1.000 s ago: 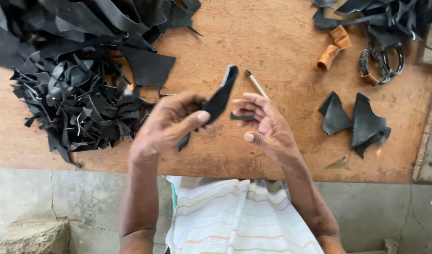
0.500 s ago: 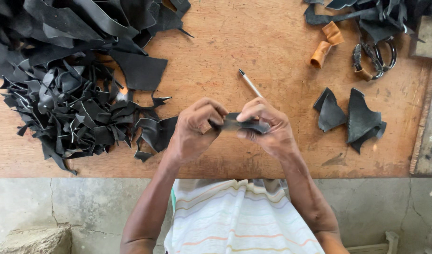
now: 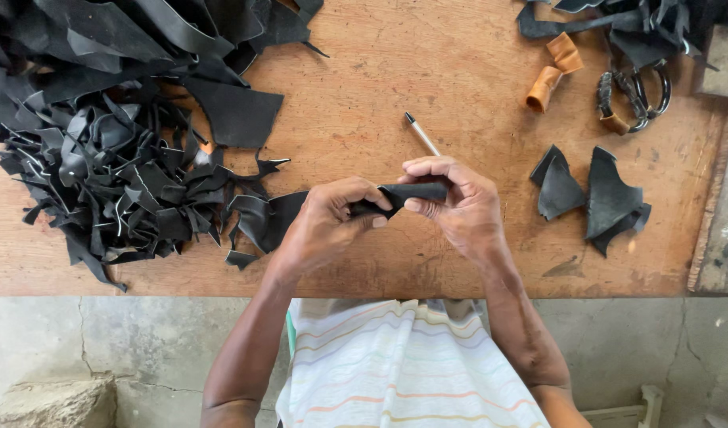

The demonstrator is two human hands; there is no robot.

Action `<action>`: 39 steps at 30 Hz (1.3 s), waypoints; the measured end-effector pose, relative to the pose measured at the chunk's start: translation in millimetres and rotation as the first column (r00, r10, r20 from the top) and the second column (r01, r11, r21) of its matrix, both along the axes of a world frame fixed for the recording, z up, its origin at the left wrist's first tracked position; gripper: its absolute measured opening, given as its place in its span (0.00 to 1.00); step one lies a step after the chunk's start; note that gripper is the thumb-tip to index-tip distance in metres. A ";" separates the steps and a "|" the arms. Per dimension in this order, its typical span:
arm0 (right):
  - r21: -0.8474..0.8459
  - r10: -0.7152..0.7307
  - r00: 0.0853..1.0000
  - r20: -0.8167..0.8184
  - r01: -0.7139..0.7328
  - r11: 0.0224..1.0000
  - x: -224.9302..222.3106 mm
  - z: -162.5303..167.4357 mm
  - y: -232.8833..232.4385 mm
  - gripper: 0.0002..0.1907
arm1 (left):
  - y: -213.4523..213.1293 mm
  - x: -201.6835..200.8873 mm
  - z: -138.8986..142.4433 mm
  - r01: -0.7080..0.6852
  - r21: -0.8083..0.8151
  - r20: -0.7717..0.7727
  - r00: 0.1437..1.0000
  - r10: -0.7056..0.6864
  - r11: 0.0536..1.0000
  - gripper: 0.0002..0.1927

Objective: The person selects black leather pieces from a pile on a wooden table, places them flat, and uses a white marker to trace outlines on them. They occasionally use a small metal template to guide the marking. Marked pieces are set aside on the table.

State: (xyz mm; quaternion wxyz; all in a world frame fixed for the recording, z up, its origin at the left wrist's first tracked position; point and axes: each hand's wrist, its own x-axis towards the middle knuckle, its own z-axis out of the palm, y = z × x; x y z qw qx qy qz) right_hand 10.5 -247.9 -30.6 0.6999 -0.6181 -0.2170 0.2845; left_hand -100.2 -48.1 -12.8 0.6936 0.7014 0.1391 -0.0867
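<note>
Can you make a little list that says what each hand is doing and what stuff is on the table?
left hand: pinches one end of a black leather piece
right hand: pinches the other end of the piece
pen: lies on the wooden table, just beyond the hands
scrap heap: black offcuts, at the left
cut pieces: black, at the right
tan rolls: far right
scissors: beside the tan rolls

Wooden board (image 3: pixel 459 71) carries: black scrap heap (image 3: pixel 110 150), pen (image 3: pixel 422 133), two cut black pieces (image 3: pixel 590 194), scissors (image 3: pixel 637 99), tan rolls (image 3: pixel 553 70).
</note>
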 end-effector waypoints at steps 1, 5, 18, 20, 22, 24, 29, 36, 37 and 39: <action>-0.082 -0.034 0.999 0.036 0.036 0.996 -0.3 1.2 1.2 0.18 | -0.8 0.8 -2.6 -0.020 -0.047 0.034 0.999 0.021 0.999 0.10; -0.227 -0.053 0.982 0.183 0.094 0.969 -0.2 2.8 4.6 0.14 | 2.2 -1.2 -4.5 -0.049 -0.110 -0.013 0.999 0.048 0.993 0.15; -0.129 -0.018 0.971 -0.240 -0.014 0.991 17.6 -6.5 19.9 0.24 | -2.6 0.5 8.6 0.065 0.082 0.314 0.945 -0.088 0.994 0.45; -0.321 -0.059 0.997 -0.045 0.041 0.946 15.3 4.7 14.6 0.22 | -0.6 0.9 5.3 0.015 -0.092 0.310 0.951 0.014 0.996 0.45; -0.488 0.015 0.968 0.250 0.113 0.865 8.8 16.5 7.8 0.17 | -0.8 0.8 0.5 -0.066 -0.241 0.246 0.961 0.127 0.968 0.45; -0.600 0.224 0.783 0.580 0.225 0.768 1.4 24.7 5.2 0.18 | -0.1 1.6 -5.5 -0.182 -0.350 0.137 0.960 0.243 0.919 0.45; -0.638 0.291 0.752 0.591 0.216 0.739 -11.0 30.8 7.1 0.24 | 1.0 9.0 -20.2 -0.316 -0.358 0.088 0.925 0.369 0.878 0.47; -0.678 0.282 0.804 0.524 0.193 0.710 -6.6 29.3 7.7 0.18 | 2.3 17.7 -26.3 -0.289 -0.444 0.143 0.912 0.385 0.848 0.48; -0.678 0.287 0.800 0.527 0.192 0.710 -5.8 29.0 6.0 0.17 | 2.4 16.9 -25.9 -0.277 -0.446 0.139 0.918 0.371 0.851 0.48; -0.679 0.295 0.793 0.533 0.193 0.708 -4.7 27.2 1.7 0.15 | 2.7 14.8 -24.9 -0.250 -0.451 0.131 0.931 0.341 0.857 0.48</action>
